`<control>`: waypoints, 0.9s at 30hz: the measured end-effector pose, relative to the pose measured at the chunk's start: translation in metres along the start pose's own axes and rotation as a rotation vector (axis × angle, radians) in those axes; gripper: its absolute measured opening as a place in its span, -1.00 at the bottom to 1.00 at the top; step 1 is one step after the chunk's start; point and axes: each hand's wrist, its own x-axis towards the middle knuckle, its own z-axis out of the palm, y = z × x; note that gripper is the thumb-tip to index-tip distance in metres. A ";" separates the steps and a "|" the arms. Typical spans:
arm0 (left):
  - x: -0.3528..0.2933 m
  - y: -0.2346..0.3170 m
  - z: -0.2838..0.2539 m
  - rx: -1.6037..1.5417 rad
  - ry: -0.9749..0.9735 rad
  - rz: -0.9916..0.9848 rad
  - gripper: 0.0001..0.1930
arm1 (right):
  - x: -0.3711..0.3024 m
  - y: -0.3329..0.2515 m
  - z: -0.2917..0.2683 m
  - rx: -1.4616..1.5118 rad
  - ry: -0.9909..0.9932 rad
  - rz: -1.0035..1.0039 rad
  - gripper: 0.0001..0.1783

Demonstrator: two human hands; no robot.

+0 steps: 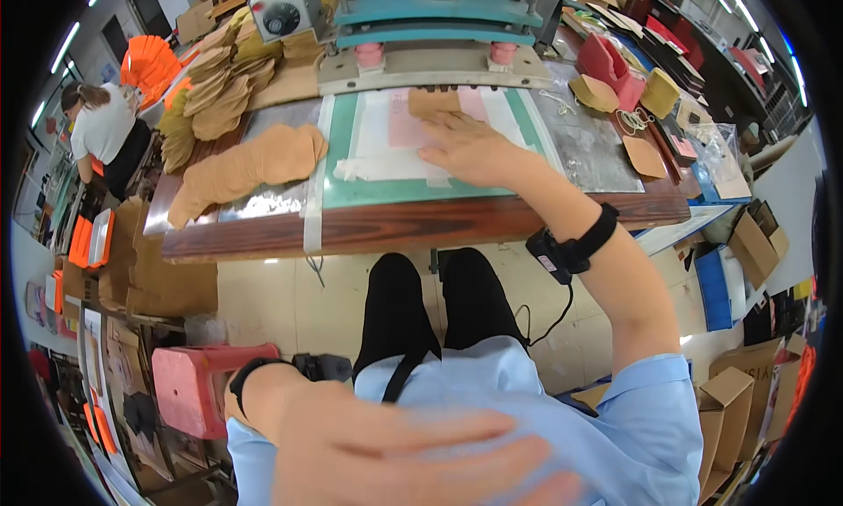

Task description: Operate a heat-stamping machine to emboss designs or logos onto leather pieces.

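Apparently positioning a tan patch (pixel 430 100), the spread right hand (pixel 471 150) likely must square it next, the blurred left hand (pixel 386 443) splayed.

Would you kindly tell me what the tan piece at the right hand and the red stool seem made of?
Tan piece: perhaps leather or card, judging by its flat, matte brown surface. Red stool: probably moulded plastic, being smooth, slightly shiny and round-edged.

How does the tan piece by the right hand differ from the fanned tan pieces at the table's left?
The tan piece lies alone on a pink patch; the fanned tan pieces overlap in a long row. The right hand is at the tan piece; neither hand touches the fanned tan pieces. Both share a tan colour.
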 end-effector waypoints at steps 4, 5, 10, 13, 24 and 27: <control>-0.024 -0.063 0.001 0.066 -0.093 -0.411 -0.79 | 0.016 0.000 -0.002 -0.084 -0.048 0.115 -0.26; -0.027 -0.078 0.005 0.079 -0.048 -0.554 -0.76 | 0.019 0.005 0.003 -0.082 -0.024 0.109 -0.26; -0.082 -0.151 -0.008 -0.157 0.200 -1.152 -0.64 | 0.018 0.011 0.005 -0.016 0.038 0.010 -0.31; -0.091 -0.174 -0.009 -0.307 0.478 -1.306 -0.52 | -0.013 -0.009 -0.011 0.151 0.133 -0.186 -0.36; -0.108 -0.195 -0.080 0.037 0.385 -1.349 -0.84 | -0.120 0.065 -0.021 0.271 0.462 0.013 -0.67; -0.141 -0.215 -0.135 0.237 0.212 -1.345 -0.76 | -0.165 0.134 -0.035 0.013 0.572 0.376 -0.77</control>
